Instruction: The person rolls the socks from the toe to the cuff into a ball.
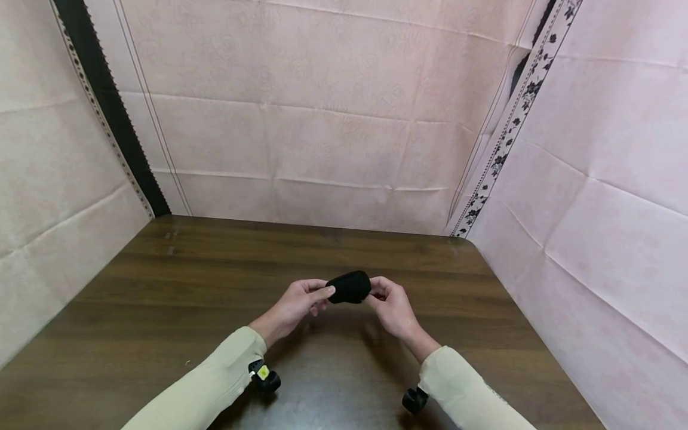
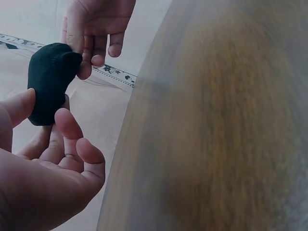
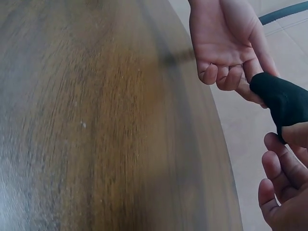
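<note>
A black knit sock (image 1: 349,287), rolled into a short bundle, is held above the table between both hands. My left hand (image 1: 302,300) pinches its left end, thumb on the near side and fingers behind. In the left wrist view the left hand (image 2: 57,168) has two fingertips curled away from the sock (image 2: 48,82). At the other end, the thumb and forefinger of my right hand (image 1: 392,304) pinch the fabric. The right wrist view shows the right hand (image 3: 288,187) partly cut off by the frame, its thumb on a corner of the sock (image 3: 284,98).
Beneath the hands spreads a brown wood-grain table (image 1: 215,286). Pale patterned cloth (image 1: 322,119) hangs behind it and along both sides. Small black devices are strapped at the left wrist (image 1: 264,377) and right wrist (image 1: 415,399).
</note>
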